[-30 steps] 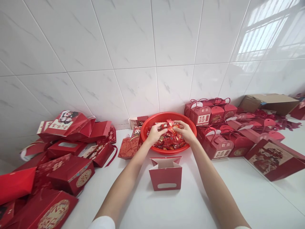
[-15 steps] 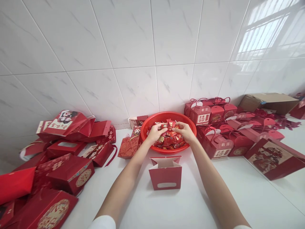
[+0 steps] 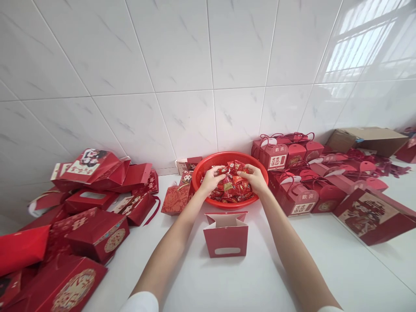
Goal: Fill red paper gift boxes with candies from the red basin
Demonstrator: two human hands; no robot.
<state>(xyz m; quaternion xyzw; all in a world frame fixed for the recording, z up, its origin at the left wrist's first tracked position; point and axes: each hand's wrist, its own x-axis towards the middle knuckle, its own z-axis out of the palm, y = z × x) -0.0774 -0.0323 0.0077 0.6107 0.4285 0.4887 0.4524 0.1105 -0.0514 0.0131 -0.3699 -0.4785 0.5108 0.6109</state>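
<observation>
A round red plastic basket point(image 3: 208, 164) against the tiled wall holds many red-wrapped candies point(image 3: 231, 189). Over its left part is my left hand point(image 3: 212, 180), thumb and fingers closed on what looks like a red candy point(image 3: 222, 170). On the basket's right side my right hand point(image 3: 254, 178) has its thumb and fingers curved over a red candy, its fingertips partly lost among the wrappers. Between my forearms, an upright red paper box point(image 3: 225, 239) stands with its top open and a pale oval window low on its front.
Red boxes point(image 3: 97, 236) are piled at the left. A patterned red box point(image 3: 175, 200) sits beside the basket. Closed boxes with cord handles point(image 3: 302, 203) stand in rows at the right, near a large tilted box point(image 3: 373, 216) and a cardboard carton point(image 3: 373, 134).
My hands have moved slightly apart over the basket. The candy that was between them is no longer held up there, and more of the candies in the middle show.
</observation>
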